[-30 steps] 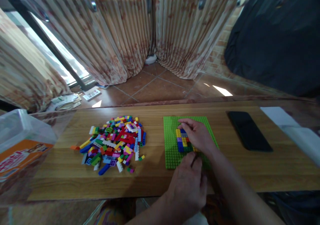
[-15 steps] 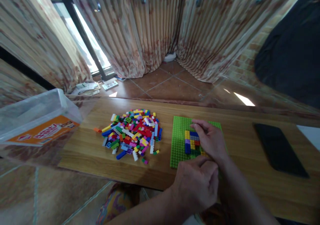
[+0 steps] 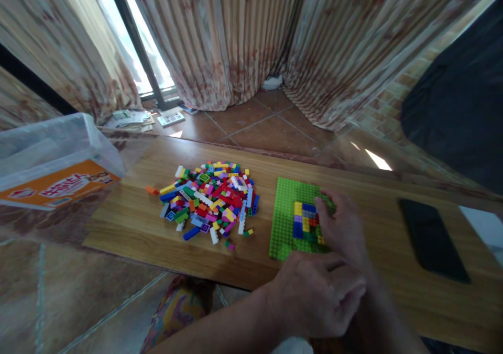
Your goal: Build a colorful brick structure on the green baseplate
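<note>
Far to the left of both hands stands a clear plastic box with an orange printed label [image 3: 58,184], and between it and the hands, on the brown wooden tabletop [image 3: 137,228], lies a loose heap of many-coloured plastic bricks [image 3: 212,199]. Next, just beyond the left hand, is a square green studded baseplate [image 3: 283,212], bearing a flat block of yellow, blue, purple, grey and red bricks [image 3: 304,220]. The left hand [image 3: 322,291] is curled closed before the plate's near edge; whether it hides a brick, I cannot tell. The right hand [image 3: 341,225] is bent over the block's right end; what its fingers grip, I cannot tell. Compared with half a second ago, both hands have shifted slightly rightward over the plate, so the work seems to be at that right end. To the right of the hands lie a black flat phone [image 3: 432,239] and white paper [image 3: 483,231].
</note>
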Demonstrator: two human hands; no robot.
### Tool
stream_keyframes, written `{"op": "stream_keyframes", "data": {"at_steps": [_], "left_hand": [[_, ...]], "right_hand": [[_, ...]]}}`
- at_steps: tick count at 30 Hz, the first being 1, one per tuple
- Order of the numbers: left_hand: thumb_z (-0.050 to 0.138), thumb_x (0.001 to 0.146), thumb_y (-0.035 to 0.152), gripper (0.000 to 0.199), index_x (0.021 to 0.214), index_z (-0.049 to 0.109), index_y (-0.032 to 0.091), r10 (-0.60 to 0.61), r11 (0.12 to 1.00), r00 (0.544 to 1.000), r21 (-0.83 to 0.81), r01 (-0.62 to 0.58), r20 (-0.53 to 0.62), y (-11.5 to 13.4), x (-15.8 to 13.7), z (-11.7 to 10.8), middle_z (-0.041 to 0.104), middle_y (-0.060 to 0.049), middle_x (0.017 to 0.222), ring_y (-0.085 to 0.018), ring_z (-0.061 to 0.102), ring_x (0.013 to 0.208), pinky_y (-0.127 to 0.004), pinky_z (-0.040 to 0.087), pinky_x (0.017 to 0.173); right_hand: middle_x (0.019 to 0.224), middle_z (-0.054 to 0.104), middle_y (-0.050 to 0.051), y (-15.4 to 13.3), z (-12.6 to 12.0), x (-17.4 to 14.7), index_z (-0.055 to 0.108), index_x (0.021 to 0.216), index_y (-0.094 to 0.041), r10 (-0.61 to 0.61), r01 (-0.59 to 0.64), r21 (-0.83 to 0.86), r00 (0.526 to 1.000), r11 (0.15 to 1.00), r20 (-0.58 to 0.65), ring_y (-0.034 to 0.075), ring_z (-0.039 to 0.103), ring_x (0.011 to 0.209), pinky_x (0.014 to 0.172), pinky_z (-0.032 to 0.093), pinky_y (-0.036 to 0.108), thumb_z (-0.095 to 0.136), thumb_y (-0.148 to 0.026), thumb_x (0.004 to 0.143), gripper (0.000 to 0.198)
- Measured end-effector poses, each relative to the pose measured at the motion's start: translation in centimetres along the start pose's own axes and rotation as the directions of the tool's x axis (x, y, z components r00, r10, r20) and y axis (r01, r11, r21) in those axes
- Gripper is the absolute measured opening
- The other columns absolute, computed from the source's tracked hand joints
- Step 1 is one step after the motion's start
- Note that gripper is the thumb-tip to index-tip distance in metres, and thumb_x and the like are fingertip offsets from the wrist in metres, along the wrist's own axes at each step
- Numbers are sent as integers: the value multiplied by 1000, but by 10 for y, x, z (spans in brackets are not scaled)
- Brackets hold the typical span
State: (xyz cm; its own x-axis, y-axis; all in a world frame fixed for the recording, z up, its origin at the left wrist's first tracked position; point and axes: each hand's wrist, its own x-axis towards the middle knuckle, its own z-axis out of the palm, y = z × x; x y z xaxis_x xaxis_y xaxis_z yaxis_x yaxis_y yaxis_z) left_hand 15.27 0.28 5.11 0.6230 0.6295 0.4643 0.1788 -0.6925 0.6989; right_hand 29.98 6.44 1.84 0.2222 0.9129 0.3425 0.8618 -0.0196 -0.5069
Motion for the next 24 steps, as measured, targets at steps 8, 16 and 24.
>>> {"op": "stream_keyframes", "data": {"at_steps": [8,16,24], "left_hand": [[49,89,23,17,85,63,15,-13,1000,998,20,14,-54,-7,0,-3,70,-4,84,-12,64,71,-20,50,62],[46,91,26,21,84,63,16,-65,996,997,55,67,-52,-7,-1,-6,71,-3,89,-12,65,76,-21,52,65],[47,90,26,19,89,64,17,-173,981,973,56,183,-155,-23,5,-33,71,-6,88,-15,66,77,-25,56,68]], "right_hand": [[143,50,16,-15,17,-10,51,132,-16,-149,180,-304,981,935,122,34,39,137,110,27,61,31,-49,97,52],[150,42,17,-7,22,-7,36,144,-15,-128,217,-329,954,919,270,34,36,140,108,33,58,26,-51,97,60],[148,46,17,10,29,-8,44,140,-25,-179,203,-111,964,973,196,41,41,135,109,27,63,45,-54,91,57]]}}
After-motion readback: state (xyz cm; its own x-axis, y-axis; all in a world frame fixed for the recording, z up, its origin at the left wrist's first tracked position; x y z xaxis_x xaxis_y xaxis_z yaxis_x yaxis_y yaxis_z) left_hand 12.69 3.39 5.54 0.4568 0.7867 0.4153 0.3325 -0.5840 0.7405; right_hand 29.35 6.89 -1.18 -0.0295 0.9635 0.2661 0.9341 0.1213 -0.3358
